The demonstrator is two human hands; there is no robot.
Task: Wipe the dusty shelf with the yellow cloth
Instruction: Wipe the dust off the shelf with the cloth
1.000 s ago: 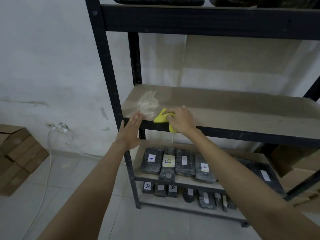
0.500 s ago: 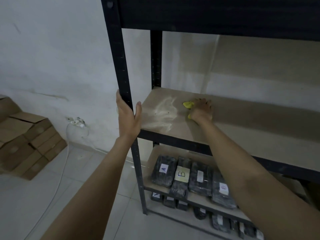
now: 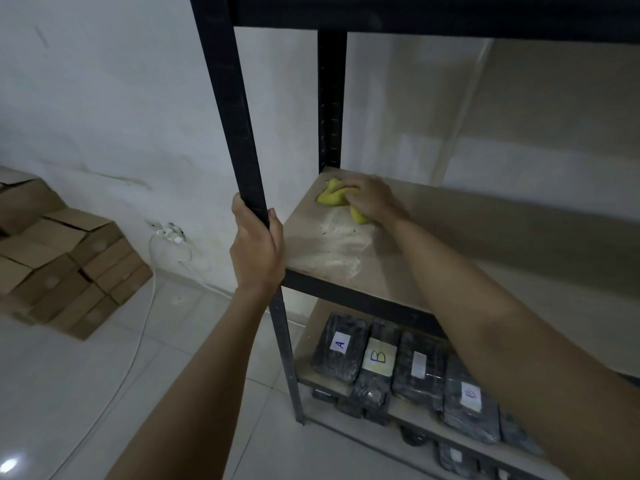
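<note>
1. Your right hand (image 3: 372,199) is closed over the bunched yellow cloth (image 3: 333,199) and presses it on the shelf (image 3: 433,258), in the back left corner, close to the rear post (image 3: 331,98).
2. Your left hand (image 3: 258,251) is wrapped around the front post (image 3: 235,116), just above the shelf's front edge.
3. The pale dust patch (image 3: 341,242) lies between the cloth and the front edge. If you sweep it forward, I think the dust falls over the edge onto the lower shelf (image 3: 311,379), which is right below.
4. The cloth is crumpled into a small ball (only little of it touches the board), so it may smear the dust and not lift it. Spreading it flatter probably helps.
5. If you lean too hard on the front post, the rack may rock; it looks light.
6. On the lower shelf, black wrapped packages (image 3: 419,372) lie side by side with paper labels; I can read "A" and "B". What is inside them is hidden.
7. Cardboard boxes (image 3: 62,265) are stacked on the floor at the left, closed, so their content is not visible.
</note>
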